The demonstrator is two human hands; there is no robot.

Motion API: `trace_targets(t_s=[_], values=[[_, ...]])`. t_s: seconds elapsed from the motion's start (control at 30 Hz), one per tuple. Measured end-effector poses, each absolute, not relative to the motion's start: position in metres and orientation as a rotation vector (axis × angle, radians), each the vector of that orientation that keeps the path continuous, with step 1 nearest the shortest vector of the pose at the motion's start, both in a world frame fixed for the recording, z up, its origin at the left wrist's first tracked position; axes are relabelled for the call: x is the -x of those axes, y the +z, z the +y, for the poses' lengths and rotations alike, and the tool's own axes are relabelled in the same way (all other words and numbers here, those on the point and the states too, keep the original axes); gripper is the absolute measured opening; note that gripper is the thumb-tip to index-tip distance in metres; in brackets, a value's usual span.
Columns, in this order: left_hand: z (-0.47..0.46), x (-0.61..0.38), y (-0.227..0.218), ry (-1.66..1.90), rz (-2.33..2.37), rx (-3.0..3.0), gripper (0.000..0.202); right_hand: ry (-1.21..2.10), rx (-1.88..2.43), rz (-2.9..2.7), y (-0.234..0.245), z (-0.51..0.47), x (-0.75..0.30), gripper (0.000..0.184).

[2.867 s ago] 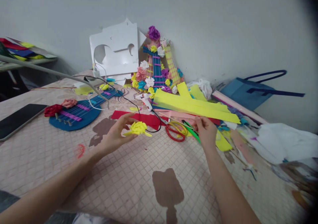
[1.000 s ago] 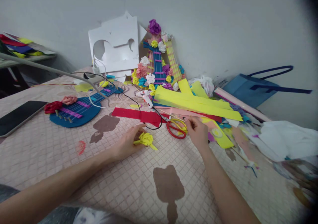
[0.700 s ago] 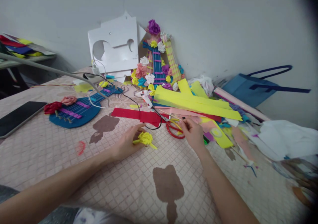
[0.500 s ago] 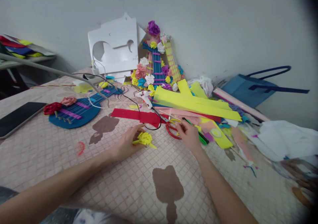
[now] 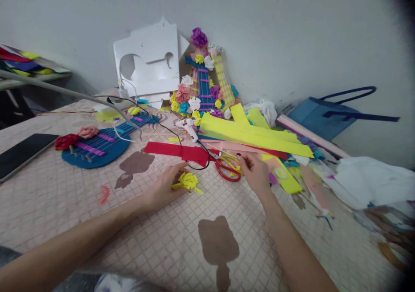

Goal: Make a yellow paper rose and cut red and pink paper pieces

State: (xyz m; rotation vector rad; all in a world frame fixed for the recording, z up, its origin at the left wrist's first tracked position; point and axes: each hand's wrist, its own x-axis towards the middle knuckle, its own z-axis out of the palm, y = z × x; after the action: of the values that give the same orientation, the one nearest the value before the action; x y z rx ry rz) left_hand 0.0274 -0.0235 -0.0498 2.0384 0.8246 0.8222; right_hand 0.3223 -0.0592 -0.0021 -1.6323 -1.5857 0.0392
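My left hand (image 5: 164, 186) rests on the table, its fingers closed around the side of a yellow crepe-paper flower (image 5: 188, 180) with a loose tail of paper. My right hand (image 5: 256, 173) lies over a slim green-and-black utility knife, fingers curled onto it. Only the knife's black tip (image 5: 239, 154) shows by the fingertips; the hand hides the rest. Just left of that hand, red-handled scissors (image 5: 228, 171) lie with yellow scraps in and around the handles. Behind the flower lies a red paper strip (image 5: 168, 148), crossed by a black cord.
A white glue gun (image 5: 188, 129) lies behind the strip. Yellow paper sheets (image 5: 253, 134) and scraps cover the right side. To the left are a blue paper guitar (image 5: 97, 151) and a phone (image 5: 26, 153). Flower-covered guitars (image 5: 204, 84) and white board (image 5: 149, 63) lean on the wall.
My right hand has moved right, from beside the scissors' handles onto the green-and-black utility knife. The scissors' handles now show more fully. My left hand stays at the yellow flower.
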Motion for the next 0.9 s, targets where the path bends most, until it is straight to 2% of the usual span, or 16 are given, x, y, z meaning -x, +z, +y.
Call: trace_targets(t_s=[0.63, 0.9], values=[[-0.011, -0.012, -0.034, 0.654, 0.651, -2.096, 0.062, -0.099, 1.688, -1.751, -0.025, -0.043, -0.339, 0.013], [-0.008, -0.007, -0.025, 0.55, 0.722, -2.237, 0.06, -0.169, 1.698, -1.914, -0.021, -0.003, -0.33, 0.009]])
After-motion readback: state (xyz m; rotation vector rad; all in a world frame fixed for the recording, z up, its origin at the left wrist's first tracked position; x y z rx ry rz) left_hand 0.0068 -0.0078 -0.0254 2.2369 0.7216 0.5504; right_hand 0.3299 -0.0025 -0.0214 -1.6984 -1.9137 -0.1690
